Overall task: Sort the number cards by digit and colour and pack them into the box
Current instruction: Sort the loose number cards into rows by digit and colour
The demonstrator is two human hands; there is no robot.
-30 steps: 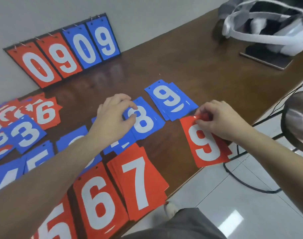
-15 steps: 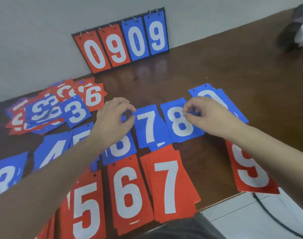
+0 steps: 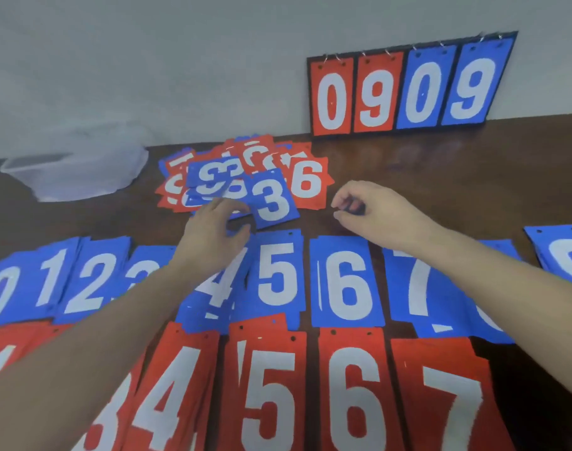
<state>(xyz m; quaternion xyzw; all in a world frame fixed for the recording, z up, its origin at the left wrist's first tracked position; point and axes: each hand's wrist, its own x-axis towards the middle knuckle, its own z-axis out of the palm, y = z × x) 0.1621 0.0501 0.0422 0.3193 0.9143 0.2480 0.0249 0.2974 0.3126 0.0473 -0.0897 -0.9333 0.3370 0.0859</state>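
An unsorted heap of red and blue number cards (image 3: 245, 170) lies at the back middle of the table. My left hand (image 3: 213, 229) reaches to its near edge and pinches the lower left corner of a blue 3 card (image 3: 273, 200) lying on top of it. To the right of that card my right hand (image 3: 369, 213) hovers over bare wood with its fingers loosely curled and nothing in them. Sorted blue piles run left to right in a row, from blue 0 (image 3: 0, 294) to blue 7 (image 3: 418, 288). A red row lies nearer me, with red 5 (image 3: 268, 395) in its middle.
A clear plastic box (image 3: 73, 170) stands at the back left against the wall. A flip scoreboard reading 0909 (image 3: 408, 89) leans on the wall at the back right. Another blue pile (image 3: 568, 255) shows at the right edge. My forearms cover parts of the blue 3, 4 and 8 piles.
The view has swung left. My left hand moved from the blue row up to the heap and took the blue 3 card. My right hand left the blue 8 card and lifted away.
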